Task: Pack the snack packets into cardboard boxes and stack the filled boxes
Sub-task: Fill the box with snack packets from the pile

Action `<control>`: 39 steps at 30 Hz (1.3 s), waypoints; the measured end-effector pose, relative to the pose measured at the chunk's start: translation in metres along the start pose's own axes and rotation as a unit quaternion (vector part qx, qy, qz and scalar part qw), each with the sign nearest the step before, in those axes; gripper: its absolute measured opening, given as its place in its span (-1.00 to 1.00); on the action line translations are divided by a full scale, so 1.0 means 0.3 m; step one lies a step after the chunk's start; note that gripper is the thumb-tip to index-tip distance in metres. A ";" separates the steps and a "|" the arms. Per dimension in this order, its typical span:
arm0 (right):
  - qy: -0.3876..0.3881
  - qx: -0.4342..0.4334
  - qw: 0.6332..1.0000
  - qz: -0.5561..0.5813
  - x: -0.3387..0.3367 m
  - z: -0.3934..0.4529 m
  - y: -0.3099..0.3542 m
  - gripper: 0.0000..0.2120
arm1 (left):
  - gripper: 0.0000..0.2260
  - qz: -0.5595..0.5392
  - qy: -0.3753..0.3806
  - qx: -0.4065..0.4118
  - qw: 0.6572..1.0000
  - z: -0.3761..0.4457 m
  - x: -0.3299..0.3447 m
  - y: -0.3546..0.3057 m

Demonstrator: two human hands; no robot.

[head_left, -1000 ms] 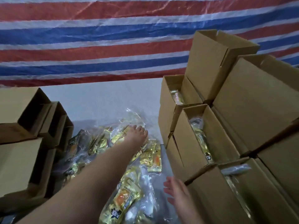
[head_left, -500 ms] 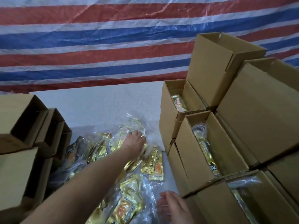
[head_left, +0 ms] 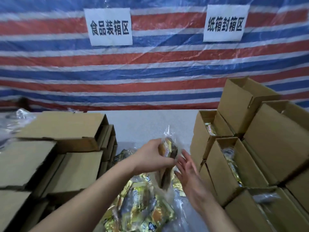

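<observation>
My left hand [head_left: 150, 156] grips a clear bag of gold snack packets [head_left: 168, 148] and holds it up above the table's middle. My right hand [head_left: 189, 171] hovers just right of the bag with its fingers spread and straight, holding nothing. Below both hands lies a heap of gold snack packets [head_left: 142, 210] in clear plastic. On the right stand stacked open cardboard boxes [head_left: 222, 166] with packets inside. Empty cardboard boxes [head_left: 66, 131] lie on their sides in stacks on the left.
A red, white and blue striped tarp [head_left: 150, 72] hangs behind the grey table [head_left: 150, 121], with two white paper signs [head_left: 109, 26] on it. Crumpled clear plastic [head_left: 15, 119] lies at the far left. The tall box stack [head_left: 275, 131] fills the right side.
My left hand has picked a bag of packets off the heap and raised it. My right hand has come up from the table beside it. The camera has tilted upward.
</observation>
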State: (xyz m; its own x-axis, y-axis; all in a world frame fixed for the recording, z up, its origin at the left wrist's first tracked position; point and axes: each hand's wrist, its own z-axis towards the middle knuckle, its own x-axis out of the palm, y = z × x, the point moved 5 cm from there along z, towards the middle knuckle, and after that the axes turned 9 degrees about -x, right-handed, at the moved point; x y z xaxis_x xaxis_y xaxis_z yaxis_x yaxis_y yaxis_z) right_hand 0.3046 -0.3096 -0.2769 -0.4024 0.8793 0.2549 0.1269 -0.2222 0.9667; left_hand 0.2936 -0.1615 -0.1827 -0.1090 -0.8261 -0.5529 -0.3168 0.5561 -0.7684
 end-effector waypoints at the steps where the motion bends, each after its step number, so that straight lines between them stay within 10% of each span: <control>1: 0.025 -0.007 1.000 0.013 0.039 -0.009 0.025 -0.11 | -0.68 -0.033 0.003 -0.002 0.999 -0.049 -0.015 -0.012; 9: 0.092 -0.036 0.995 -0.007 0.247 -0.119 0.129 -0.03 | -0.76 -0.273 -0.012 -0.009 0.962 -0.264 -0.017 -0.025; 15: 0.089 -0.025 0.995 -0.032 0.290 -0.179 0.139 -0.32 | -0.37 -0.496 0.073 -0.021 0.865 -0.318 0.034 -0.012; 26: 0.050 0.019 0.997 0.052 0.166 -0.249 0.151 -0.69 | -0.75 -0.309 -0.094 -0.075 0.943 -0.399 0.017 0.341; 33: 0.012 0.075 0.997 -0.017 0.104 -0.314 0.072 -0.27 | -0.71 -0.072 -0.020 -0.144 0.987 -0.534 0.280 0.656; 39: 0.126 0.094 0.974 -0.161 0.125 -0.408 -0.010 -0.07 | -0.66 -0.067 0.041 -0.202 0.976 -0.581 0.435 0.816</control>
State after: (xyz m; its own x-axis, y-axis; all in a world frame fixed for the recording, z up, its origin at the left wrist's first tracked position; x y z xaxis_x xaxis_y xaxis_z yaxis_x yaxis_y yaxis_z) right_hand 0.1783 -0.3276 -0.2675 -0.6557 0.7539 -0.0412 0.1110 0.1502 0.9824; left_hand 0.0374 -0.1492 -0.3869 -0.1106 -0.9027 -0.4159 -0.6775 0.3746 -0.6329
